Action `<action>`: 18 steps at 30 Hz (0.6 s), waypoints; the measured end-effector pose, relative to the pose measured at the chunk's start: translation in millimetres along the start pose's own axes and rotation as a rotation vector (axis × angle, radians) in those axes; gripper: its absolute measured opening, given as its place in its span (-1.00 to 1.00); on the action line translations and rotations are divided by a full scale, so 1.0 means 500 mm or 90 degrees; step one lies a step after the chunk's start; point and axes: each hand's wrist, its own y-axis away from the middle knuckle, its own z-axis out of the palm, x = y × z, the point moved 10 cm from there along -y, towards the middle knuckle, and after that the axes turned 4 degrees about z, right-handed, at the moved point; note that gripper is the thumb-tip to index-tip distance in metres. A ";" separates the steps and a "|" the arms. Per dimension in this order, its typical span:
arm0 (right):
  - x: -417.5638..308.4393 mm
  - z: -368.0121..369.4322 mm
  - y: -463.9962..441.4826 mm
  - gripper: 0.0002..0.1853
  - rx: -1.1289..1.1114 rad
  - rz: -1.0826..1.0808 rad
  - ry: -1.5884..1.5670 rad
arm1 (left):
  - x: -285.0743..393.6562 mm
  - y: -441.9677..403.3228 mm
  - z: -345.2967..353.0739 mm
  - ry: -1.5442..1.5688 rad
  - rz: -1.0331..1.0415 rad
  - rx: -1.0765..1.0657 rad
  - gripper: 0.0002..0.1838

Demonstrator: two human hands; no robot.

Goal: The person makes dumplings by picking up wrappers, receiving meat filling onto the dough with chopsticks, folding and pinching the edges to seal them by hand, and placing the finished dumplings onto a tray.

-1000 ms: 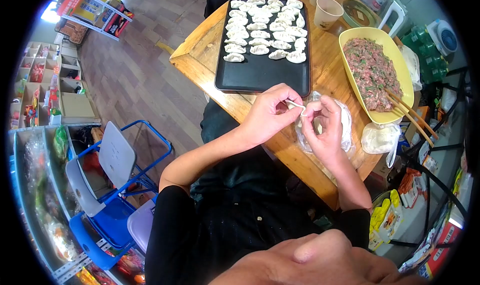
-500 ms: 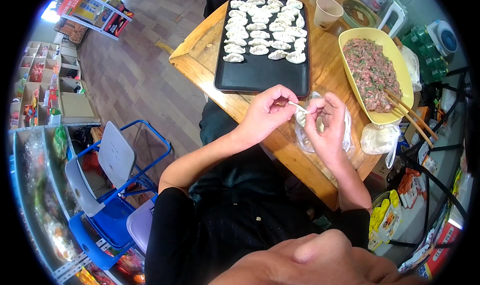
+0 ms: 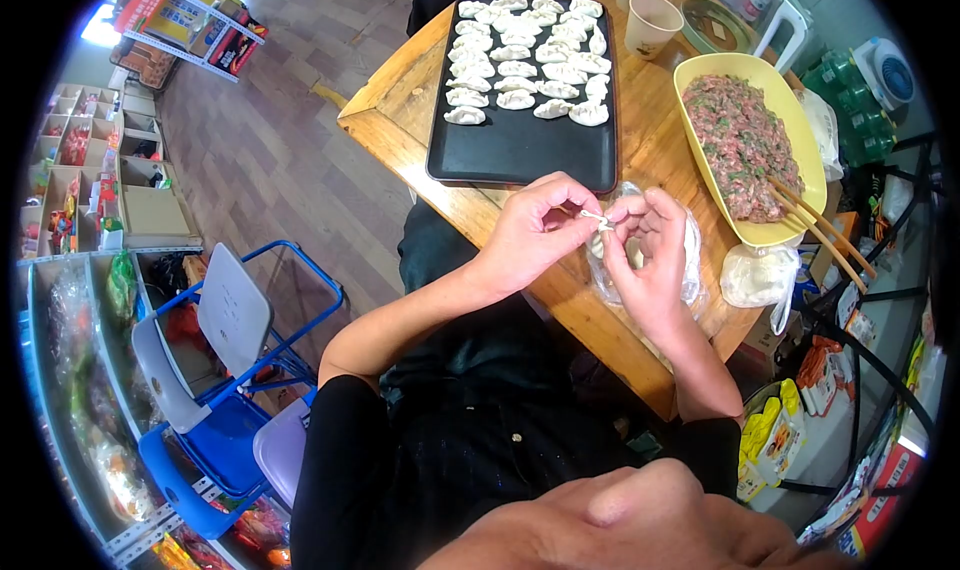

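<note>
A small white dumpling (image 3: 596,217) is pinched at the fingertips of both hands, above the near edge of the table; only its thin folded rim shows. My left hand (image 3: 545,232) is closed on its left end, with thumb and forefinger together. On the other end my right hand (image 3: 650,255) presses with thumb and fingers curled. Beneath the right hand lies a clear plastic bag (image 3: 692,275), its contents mostly covered. Beyond the hands, a black tray (image 3: 520,153) carries rows of finished-looking dumplings (image 3: 515,68), its front part bare.
A yellow bowl (image 3: 816,185) of minced filling (image 3: 740,140) stands right, with chopsticks (image 3: 825,235) leaning out. Nearby are a knotted white bag (image 3: 758,277) and paper cups (image 3: 652,27). Folding chairs (image 3: 235,300) and goods shelves (image 3: 90,260) are at left. Another person's hand shows at the top.
My fingers have come closer together on the dumpling, and its rim looks more gathered. The tray and bowl look unmoved apart from a slight shift of view.
</note>
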 end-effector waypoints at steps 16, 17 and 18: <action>0.002 -0.002 -0.003 -0.44 -0.030 -0.003 0.017 | -0.009 0.016 -0.011 0.015 -0.029 0.014 -0.88; -0.001 -0.001 -0.002 -0.45 -0.034 -0.023 0.022 | -0.010 0.018 -0.011 0.015 -0.029 0.013 -0.88; -0.005 0.000 -0.001 -0.45 -0.038 -0.044 0.028 | -0.008 0.020 -0.009 0.000 -0.012 0.001 -0.88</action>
